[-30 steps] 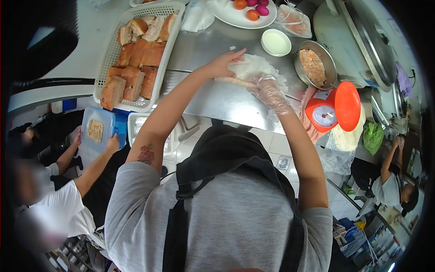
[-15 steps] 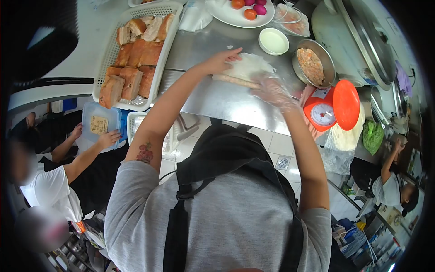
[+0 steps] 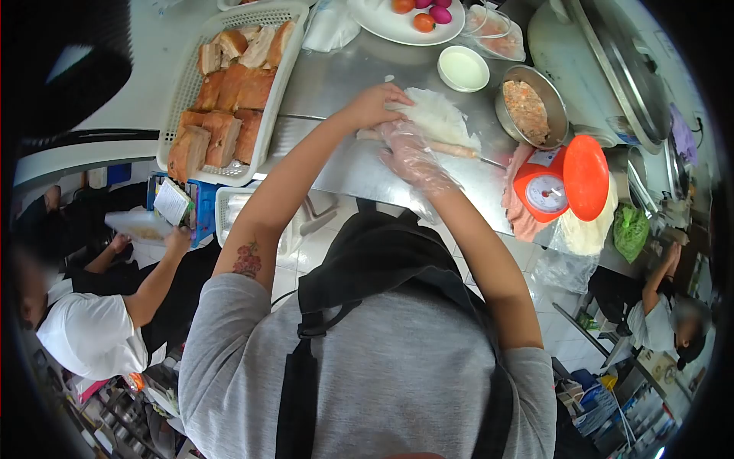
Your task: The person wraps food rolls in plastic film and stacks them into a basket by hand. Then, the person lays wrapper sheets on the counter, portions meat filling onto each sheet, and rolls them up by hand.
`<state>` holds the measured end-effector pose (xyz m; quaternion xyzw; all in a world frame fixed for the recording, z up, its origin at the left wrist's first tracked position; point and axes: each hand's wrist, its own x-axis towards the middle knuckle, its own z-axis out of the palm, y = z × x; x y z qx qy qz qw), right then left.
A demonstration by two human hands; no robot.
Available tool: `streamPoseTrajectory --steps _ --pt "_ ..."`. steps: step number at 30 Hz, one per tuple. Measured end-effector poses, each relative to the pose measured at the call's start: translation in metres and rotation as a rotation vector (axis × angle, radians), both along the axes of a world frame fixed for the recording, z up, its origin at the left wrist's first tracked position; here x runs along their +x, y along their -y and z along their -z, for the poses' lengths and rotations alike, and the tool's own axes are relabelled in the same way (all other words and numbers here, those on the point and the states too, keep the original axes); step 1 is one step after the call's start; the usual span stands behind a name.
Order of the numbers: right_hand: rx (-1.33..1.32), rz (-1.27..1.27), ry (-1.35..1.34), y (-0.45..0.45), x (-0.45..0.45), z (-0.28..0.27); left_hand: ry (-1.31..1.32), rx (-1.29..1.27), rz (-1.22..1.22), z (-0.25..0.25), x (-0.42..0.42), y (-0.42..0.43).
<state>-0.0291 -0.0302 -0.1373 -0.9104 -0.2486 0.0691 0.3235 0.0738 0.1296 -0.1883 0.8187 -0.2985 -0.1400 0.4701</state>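
Note:
A thin white wrapper sheet (image 3: 437, 113) lies on the steel worktable, with a long, slim roll of filling (image 3: 457, 150) along its near edge. My bare left hand (image 3: 375, 107) is at the sheet's left edge, its fingers bent and the tips on the wrapper. In a clear plastic glove, my right hand (image 3: 413, 157) lies across the left part of the roll. Its fingers are on the far side and the thumb is on the near side, hiding that stretch. Both hands nearly touch. Beyond them stands a white bowl (image 3: 463, 69) of pale liquid.
At left, a white basket (image 3: 265, 145) holds roasted meat slabs. A metal bowl (image 3: 560, 115) of minced filling and a red scale (image 3: 527, 187) stand at right. A plate (image 3: 375, 23) with eggs and tomatoes is behind. Co-workers are on both sides; the left one handles a container (image 3: 138, 226).
My right hand has moved left along the roll, toward my left hand, uncovering the right end. My left fingers have bent in. The co-worker at left has tilted and lowered the container.

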Motion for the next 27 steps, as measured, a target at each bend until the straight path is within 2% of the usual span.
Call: streamPoseTrajectory --steps 3,6,9,12,15,18,21,22,27 --pt "0.042 -0.005 0.136 0.035 -0.014 -0.003 0.279 0.128 -0.039 0.0 -0.009 0.008" --pt "-0.023 0.08 0.097 0.052 -0.032 -0.021 0.231 0.222 -0.006 -0.016 -0.011 0.017" --pt "-0.064 0.15 0.116 0.064 -0.034 -0.016 -0.082 0.082 -0.11 -0.028 -0.015 0.021" --pt "-0.109 0.11 0.105 0.062 -0.016 -0.006 -0.253 -0.194 -0.175 -0.011 -0.016 0.02" --pt "-0.048 0.066 0.074 0.046 0.004 0.011 -0.192 -0.245 -0.165 0.005 -0.014 0.021" --pt "-0.205 0.013 -0.108 0.046 0.018 -0.004 -0.17 -0.202 -0.191 0.003 -0.018 0.022" --pt "-0.27 0.125 -0.33 0.072 0.024 0.008 0.013 -0.094 -0.143 -0.01 -0.028 0.022" --pt "-0.41 0.073 -0.291 0.08 0.024 -0.006 -0.004 -0.083 -0.151 -0.01 -0.029 0.022" --pt "-0.238 0.14 -0.351 0.112 0.018 -0.015 -0.156 -0.076 -0.205 -0.006 -0.023 0.022"
